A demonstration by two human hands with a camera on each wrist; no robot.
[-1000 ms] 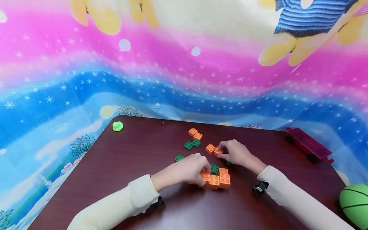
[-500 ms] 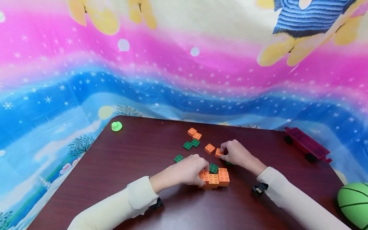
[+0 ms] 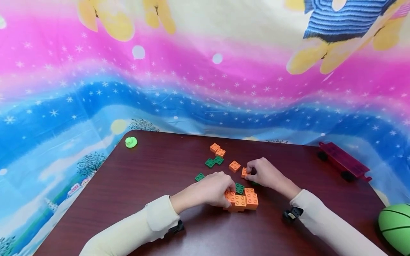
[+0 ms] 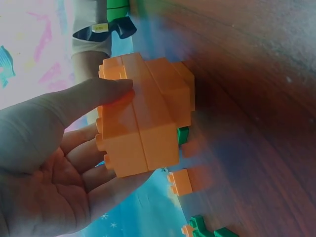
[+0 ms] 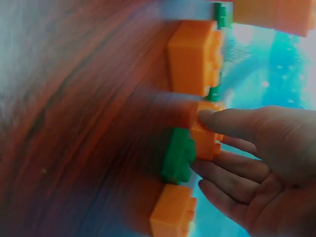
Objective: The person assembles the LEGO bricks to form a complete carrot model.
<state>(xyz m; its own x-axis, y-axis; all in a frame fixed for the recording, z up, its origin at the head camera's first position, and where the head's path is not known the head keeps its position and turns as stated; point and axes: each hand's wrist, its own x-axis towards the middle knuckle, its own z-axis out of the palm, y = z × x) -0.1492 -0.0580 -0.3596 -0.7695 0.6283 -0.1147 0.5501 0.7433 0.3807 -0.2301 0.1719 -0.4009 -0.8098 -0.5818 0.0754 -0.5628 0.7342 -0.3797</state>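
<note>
My left hand [image 3: 213,188] grips the left end of a built stack of orange toy building bricks [image 3: 240,202] near the middle of the table. In the left wrist view the thumb presses one side of the stack [image 4: 155,143], with the fingers behind it. To the right and farther back, my right hand [image 3: 267,175] pinches a small orange brick [image 3: 244,172], partly covered by the fingers. A loose orange brick [image 3: 234,166] lies just left of it. One green brick [image 3: 239,188] sits behind the stack; another green brick [image 5: 177,155] lies beside the right fingertips.
Farther back lie two orange bricks [image 3: 217,150] and two green bricks [image 3: 214,161]. One green brick [image 3: 199,177] is behind the left wrist. A green toy duck [image 3: 131,142] stands at the far left corner, a red toy cart [image 3: 345,161] and a green ball [image 3: 395,227] at the right.
My right hand has drawn its orange brick a little toward me and to the right, apart from the neighbouring orange brick. The left hand stays on the stack.
</note>
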